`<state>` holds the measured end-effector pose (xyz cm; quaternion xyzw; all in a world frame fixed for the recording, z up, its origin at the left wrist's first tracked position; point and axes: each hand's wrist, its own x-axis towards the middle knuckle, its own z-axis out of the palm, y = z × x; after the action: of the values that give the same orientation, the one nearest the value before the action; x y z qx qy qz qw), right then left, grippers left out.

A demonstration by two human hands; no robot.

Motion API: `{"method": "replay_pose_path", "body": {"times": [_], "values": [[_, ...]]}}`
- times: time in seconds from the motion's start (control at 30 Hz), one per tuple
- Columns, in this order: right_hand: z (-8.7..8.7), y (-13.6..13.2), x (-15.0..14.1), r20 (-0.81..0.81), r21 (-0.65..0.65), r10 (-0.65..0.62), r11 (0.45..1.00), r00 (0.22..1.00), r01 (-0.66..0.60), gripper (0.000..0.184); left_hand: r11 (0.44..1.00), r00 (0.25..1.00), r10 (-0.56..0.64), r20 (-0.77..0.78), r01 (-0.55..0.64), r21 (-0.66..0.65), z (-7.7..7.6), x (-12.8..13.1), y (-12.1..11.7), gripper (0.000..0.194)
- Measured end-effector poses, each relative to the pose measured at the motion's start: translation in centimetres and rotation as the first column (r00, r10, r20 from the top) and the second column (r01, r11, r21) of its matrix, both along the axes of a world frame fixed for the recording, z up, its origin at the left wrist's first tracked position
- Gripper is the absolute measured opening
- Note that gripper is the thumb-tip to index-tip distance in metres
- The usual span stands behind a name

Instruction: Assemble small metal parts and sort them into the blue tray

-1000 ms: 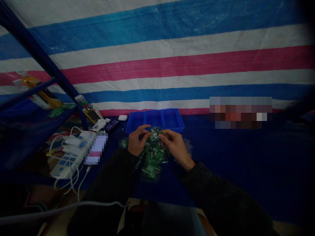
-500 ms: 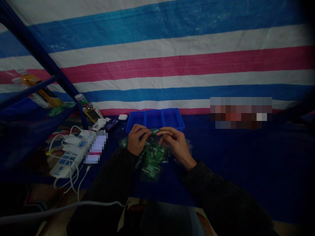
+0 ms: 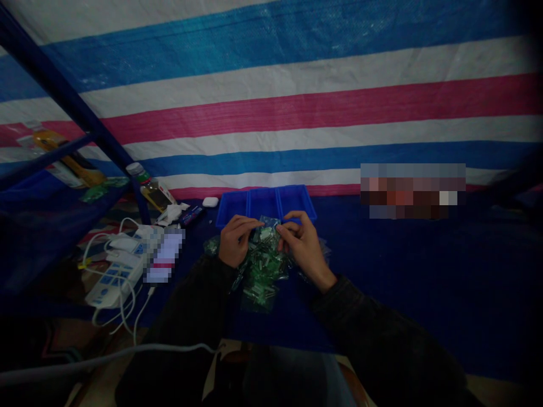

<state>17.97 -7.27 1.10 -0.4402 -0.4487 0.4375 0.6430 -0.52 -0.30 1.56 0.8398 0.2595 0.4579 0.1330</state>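
Right hand (image 3: 305,249): closed in a pinch, thumb and a finger on the right edge of a small clear bag (image 3: 268,223). Left hand (image 3: 234,240): fingers curled, fingertips out at the bag's left edge; thumb side is hidden, so can't tell if it's clamped or just touching. Bag sits between the two hands, top edge up toward the tray. Contents look pale and small, too blurry to name.

Directly below the grip, on the near side: pile of clear bags (image 3: 263,271) with green and pale, short, stick-like bits in them, spread over a dark blue table surface (image 3: 382,282). More clear packaging pokes out on both sides of the pile, partly under the hands.

Just beyond the grip: blue tray (image 3: 263,204), three compartments side by side, near edge partly hidden by the hands. White case (image 3: 210,202) just left of the tray.

Farther left of the grip: bottle (image 3: 153,189) tilted by the blue frame (image 3: 99,133), crumpled white tissue (image 3: 173,214), phone (image 3: 165,257) (pixelated) lying beside a white power strip (image 3: 116,277) with white cables over it. Striped tarp (image 3: 275,113) behind everything. Well right of the grip, a pixelated patch, unreadable. Both forearms in dark sleeves.
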Motion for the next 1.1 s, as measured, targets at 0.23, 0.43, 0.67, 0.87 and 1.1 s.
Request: {"method": "replay_pose_path", "body": {"times": [0.23,0.43,0.67,0.87,1.1], "values": [[0.4,-0.1,0.0,-0.043,0.038,0.0,0.999,0.999,0.002,0.028,0.998,0.999,0.028,0.032,-0.03,0.057,0.1,0.1,0.1,0.009],[0.1,0.1,0.1,0.139,0.038,-0.075,0.997,0.987,0.07,0.033,0.996,0.995,0.061,0.081,-0.066,0.062,0.4,0.1,-0.1,0.01],[0.1,1.5,0.9,0.383,0.11,-0.117,0.991,0.916,0.08,0.027,0.997,0.994,0.068,0.084,-0.069,0.017,-0.3,-0.1,0.3,0.01],[-0.1,1.5,0.6,0.126,0.041,0.024,0.999,0.992,-0.03,0.027,0.984,0.975,0.171,0.144,-0.161,-0.08,-0.6,-0.2,0.1,0.013],[0.5,0.5,0.4,-0.041,0.009,0.079,0.997,0.996,-0.079,0.031,0.991,0.99,0.131,0.045,-0.131,-0.01,0.1,-0.4,0.0,0.018]]}}
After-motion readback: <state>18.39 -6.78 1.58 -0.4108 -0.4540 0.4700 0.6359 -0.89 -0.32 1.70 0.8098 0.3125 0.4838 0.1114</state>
